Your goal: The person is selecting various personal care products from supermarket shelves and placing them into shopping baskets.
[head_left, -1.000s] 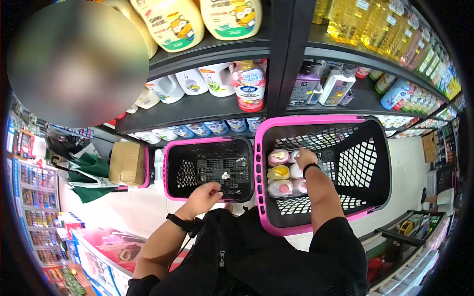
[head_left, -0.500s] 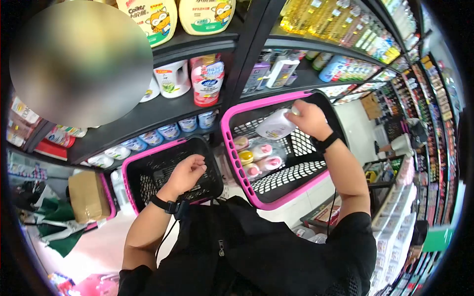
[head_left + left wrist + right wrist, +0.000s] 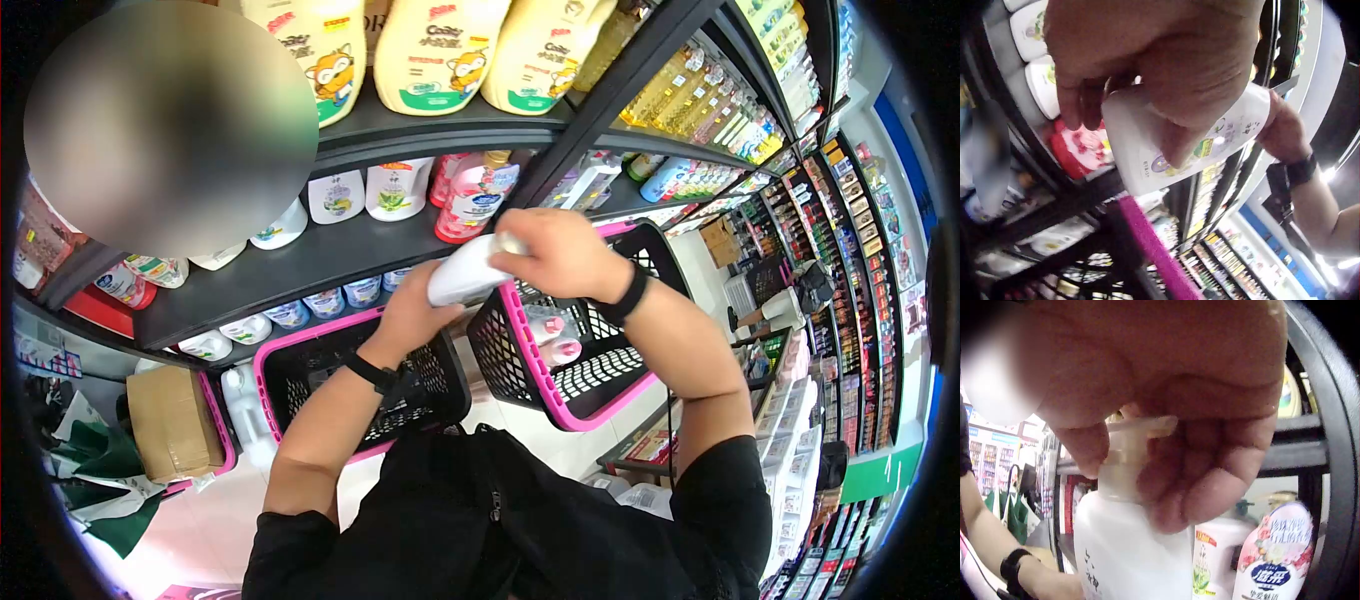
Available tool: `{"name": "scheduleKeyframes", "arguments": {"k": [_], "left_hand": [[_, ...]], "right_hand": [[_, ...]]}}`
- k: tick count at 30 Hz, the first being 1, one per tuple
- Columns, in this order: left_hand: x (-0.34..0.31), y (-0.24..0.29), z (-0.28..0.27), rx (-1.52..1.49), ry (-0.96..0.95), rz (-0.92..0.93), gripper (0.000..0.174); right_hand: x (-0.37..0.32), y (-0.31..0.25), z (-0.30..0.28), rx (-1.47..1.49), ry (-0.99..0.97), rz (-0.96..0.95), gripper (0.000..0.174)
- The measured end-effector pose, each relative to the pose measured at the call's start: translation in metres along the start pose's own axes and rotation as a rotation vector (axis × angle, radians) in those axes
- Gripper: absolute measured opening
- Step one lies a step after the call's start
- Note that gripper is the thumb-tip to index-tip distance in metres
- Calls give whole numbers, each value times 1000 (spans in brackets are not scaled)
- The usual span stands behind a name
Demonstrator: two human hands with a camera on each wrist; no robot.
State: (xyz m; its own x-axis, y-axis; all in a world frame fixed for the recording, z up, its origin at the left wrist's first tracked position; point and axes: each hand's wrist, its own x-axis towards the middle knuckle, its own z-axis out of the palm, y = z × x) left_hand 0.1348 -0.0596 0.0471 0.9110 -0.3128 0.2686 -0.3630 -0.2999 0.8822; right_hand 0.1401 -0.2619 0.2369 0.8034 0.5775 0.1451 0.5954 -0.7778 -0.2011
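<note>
A white pump bottle (image 3: pixel 462 272) is tilted in the air between two shopping baskets, with both hands on it. My right hand (image 3: pixel 568 256) grips it at the neck; the right wrist view shows fingers and thumb around the cream pump head (image 3: pixel 1125 456). At the lower end, my left hand (image 3: pixel 405 318) holds the bottle, its thumb lying across the printed label (image 3: pixel 1204 150) in the left wrist view. Below the right hand, the right basket (image 3: pixel 535 350) contains bottles with pink tops (image 3: pixel 562 350). The left basket (image 3: pixel 440 375) stands under my left forearm.
A black shelf (image 3: pixel 350 235) in front carries white jugs (image 3: pixel 398 190) and a pink bottle (image 3: pixel 475 200). Large cream bottles (image 3: pixel 440 60) stand one level higher. A cardboard box (image 3: pixel 175 420) sits at the left. More stocked shelving (image 3: pixel 830 260) runs along the right.
My right hand has lifted the white pump bottle out of the right basket and carried it left. My left hand has risen from over the left basket and taken hold of the bottle's lower end.
</note>
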Motion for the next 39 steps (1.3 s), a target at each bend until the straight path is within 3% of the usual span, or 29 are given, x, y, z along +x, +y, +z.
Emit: {"name": "scheduleKeyframes", "arguments": {"k": [5, 11, 18, 23, 26, 29, 31, 34, 36, 39], "left_hand": [[28, -76, -36, 98, 66, -84, 65], [64, -116, -57, 234, 9, -110, 65], [81, -136, -45, 193, 12, -166, 65], [83, -145, -41, 131, 32, -140, 68], [84, -148, -38, 119, 60, -157, 68], [89, -143, -35, 152, 54, -168, 65], [89, -133, -37, 132, 40, -173, 60], [90, -160, -32, 10, -3, -176, 57], [92, -171, -31, 45, -13, -236, 59], [97, -166, -30, -30, -55, -272, 57]], "right_hand": [[66, 5, 64, -13, 51, 12, 29], [110, 20, 102, -3, 100, 140, 37], [137, 27, 111, -78, 9, 183, 39], [139, 35, 123, -109, 75, 134, 33], [132, 17, 106, -131, 26, 125, 35], [106, 2, 89, -188, 63, 143, 41], [72, 9, 78, -136, 159, -15, 40], [12, 30, 47, -88, 61, 126, 32], [-31, 60, 35, -92, 52, 213, 36], [-102, 129, 57, -84, -85, 343, 35]]}}
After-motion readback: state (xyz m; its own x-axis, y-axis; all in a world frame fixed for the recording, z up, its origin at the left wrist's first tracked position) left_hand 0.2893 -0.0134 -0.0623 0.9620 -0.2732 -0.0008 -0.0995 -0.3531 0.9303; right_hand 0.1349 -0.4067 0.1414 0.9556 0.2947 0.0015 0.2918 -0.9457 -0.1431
